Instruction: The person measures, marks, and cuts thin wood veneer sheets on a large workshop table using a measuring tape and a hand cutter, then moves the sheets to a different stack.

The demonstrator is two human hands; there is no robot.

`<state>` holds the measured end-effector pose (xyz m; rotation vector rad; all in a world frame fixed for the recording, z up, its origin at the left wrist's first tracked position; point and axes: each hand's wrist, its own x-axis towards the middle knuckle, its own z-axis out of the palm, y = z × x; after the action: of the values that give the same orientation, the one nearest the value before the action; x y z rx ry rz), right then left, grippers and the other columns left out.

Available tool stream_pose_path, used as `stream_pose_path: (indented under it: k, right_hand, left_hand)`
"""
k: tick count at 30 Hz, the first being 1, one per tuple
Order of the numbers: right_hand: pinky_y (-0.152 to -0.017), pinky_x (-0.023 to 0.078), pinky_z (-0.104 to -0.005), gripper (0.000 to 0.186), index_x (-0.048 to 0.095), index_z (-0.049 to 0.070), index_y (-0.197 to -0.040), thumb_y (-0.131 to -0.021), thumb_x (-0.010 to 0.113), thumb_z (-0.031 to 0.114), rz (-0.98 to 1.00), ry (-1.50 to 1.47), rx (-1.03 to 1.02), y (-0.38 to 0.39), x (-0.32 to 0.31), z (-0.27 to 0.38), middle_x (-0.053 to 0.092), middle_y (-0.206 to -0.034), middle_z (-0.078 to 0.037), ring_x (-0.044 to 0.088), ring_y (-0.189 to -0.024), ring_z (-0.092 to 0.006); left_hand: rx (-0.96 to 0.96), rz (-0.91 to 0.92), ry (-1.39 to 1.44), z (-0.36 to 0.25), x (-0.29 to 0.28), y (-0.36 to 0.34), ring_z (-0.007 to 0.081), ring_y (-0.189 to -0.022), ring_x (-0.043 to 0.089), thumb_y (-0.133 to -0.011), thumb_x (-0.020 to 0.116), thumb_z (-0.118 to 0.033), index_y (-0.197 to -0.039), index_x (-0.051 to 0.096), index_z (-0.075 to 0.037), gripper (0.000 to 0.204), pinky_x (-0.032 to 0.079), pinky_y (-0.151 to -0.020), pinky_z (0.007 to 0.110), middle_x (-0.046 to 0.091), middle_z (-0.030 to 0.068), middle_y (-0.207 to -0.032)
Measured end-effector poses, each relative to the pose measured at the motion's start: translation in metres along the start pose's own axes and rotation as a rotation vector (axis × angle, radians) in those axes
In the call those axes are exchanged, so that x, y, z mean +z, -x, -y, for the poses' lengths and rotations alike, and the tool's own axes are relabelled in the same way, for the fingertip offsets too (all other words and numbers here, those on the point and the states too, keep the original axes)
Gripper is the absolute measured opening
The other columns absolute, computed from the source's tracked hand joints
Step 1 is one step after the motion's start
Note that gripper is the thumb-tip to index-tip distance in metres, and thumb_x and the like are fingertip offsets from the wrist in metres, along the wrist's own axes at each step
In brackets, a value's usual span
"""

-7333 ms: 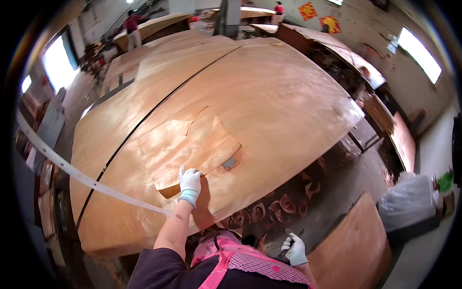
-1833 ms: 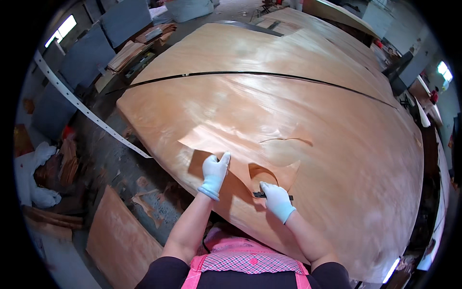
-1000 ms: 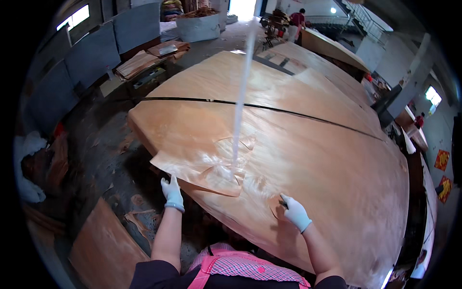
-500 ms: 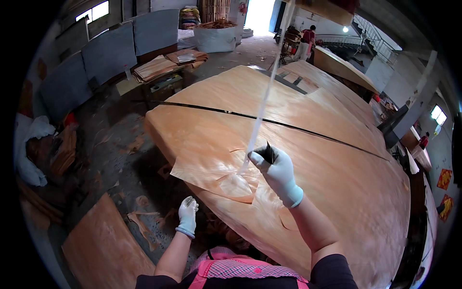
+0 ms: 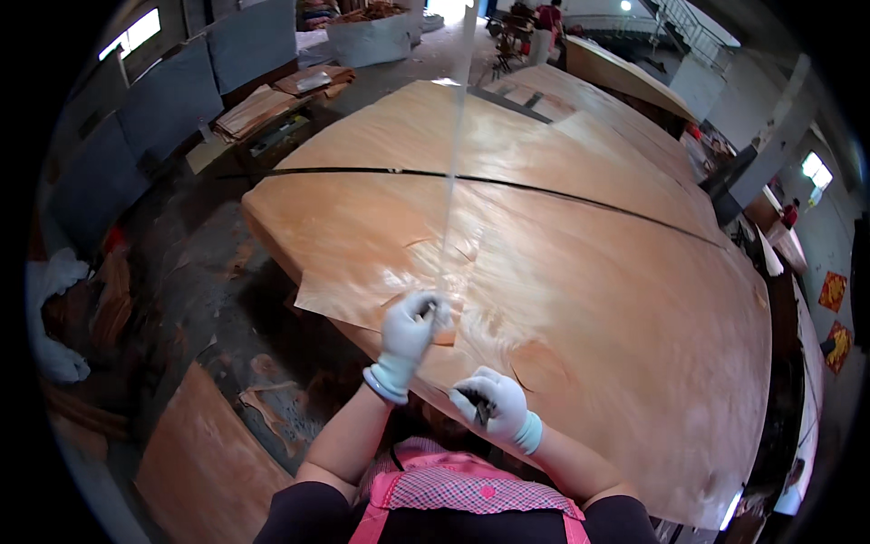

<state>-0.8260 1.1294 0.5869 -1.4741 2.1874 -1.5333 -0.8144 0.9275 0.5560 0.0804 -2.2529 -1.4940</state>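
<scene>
A stack of wide, thin wood veneer sheets (image 5: 580, 299) spreads before me. A narrow translucent white strip (image 5: 454, 145) hangs down over it from above. My left hand (image 5: 405, 340), in a white glove, is closed at the lower end of this strip, above the stack's near left edge. Lower and to the right, my right hand (image 5: 497, 410), also gloved, curls round a small dark object (image 5: 478, 405) whose kind I cannot make out. A loose piece of veneer (image 5: 340, 295) lies beneath and left of my left hand, its corner overhanging the edge.
A long dark rod (image 5: 535, 189) lies across the stack. On the left stand grey panels (image 5: 172, 89) and a low table bearing veneer pieces (image 5: 254, 111). Another sheet (image 5: 207, 462) leans at lower left, near scraps (image 5: 272, 422) on the floor. A person (image 5: 548, 18) stands far back.
My right hand has let go of the strip and come down toward me, keeping the dark object. My left hand has risen from beside the stack to the strip's lower end. The view has shifted.
</scene>
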Motion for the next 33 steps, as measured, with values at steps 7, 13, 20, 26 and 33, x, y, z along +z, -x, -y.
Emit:
stream_pose_path:
  k: [7,13,20,26,33]
  right_hand:
    - [-0.062,0.044,-0.0246,0.027,0.067,0.002,-0.096,-0.099,0.056,0.026,-0.007,-0.395,0.795,0.042,-0.043,-0.066,0.057,-0.074,0.002,0.047,-0.069,-0.0059]
    - [-0.065,0.041,-0.0228,0.045,0.061,0.003,-0.125,-0.093,0.065,0.034,0.045,-0.382,0.779,0.079,-0.057,-0.081,0.054,-0.076,0.003,0.046,-0.07,-0.006]
    - [-0.064,0.036,-0.0216,0.069,0.048,0.006,-0.141,-0.085,0.072,0.038,0.239,-0.486,0.701,0.08,-0.079,-0.099,0.046,-0.075,0.006,0.041,-0.071,-0.0069]
    - [-0.046,0.036,-0.0236,0.034,0.062,0.007,-0.12,-0.09,0.061,0.021,-0.184,-0.578,1.078,0.085,-0.104,-0.158,0.062,-0.077,-0.001,0.048,-0.053,-0.0069]
    - [-0.083,0.05,-0.0431,0.037,0.063,0.01,-0.116,-0.079,0.06,0.009,0.282,0.627,0.386,0.084,-0.071,-0.2,0.065,-0.107,-0.008,0.062,-0.096,-0.0297]
  left_hand:
    - [-0.424,0.379,1.018,0.039,0.071,0.037,0.0208,-0.109,0.061,-0.092,0.055,-0.05,-0.133,0.046,0.002,0.067,0.044,-0.099,0.033,0.064,0.0112,-0.116]
    - [-0.848,0.797,1.056,0.029,0.09,0.075,0.0231,-0.108,0.061,-0.102,0.04,-0.042,-0.119,0.057,0.008,0.056,0.045,-0.098,0.034,0.065,0.0151,-0.112]
    - [-0.906,1.005,1.061,0.022,0.102,0.078,0.0118,-0.086,0.06,-0.097,0.058,-0.025,-0.112,0.062,0.005,0.034,0.047,-0.083,0.025,0.068,0.0099,-0.1]
    - [-0.756,0.621,0.647,0.054,0.106,0.083,0.013,-0.087,0.061,-0.097,0.056,-0.017,-0.103,0.063,0.001,0.02,0.049,-0.08,0.025,0.065,0.0065,-0.094]
    - [-0.941,0.324,0.524,0.053,0.129,0.071,0.0121,-0.066,0.063,-0.098,0.052,-0.016,-0.099,0.059,0.002,0.018,0.05,-0.056,0.024,0.061,0.0055,-0.081]
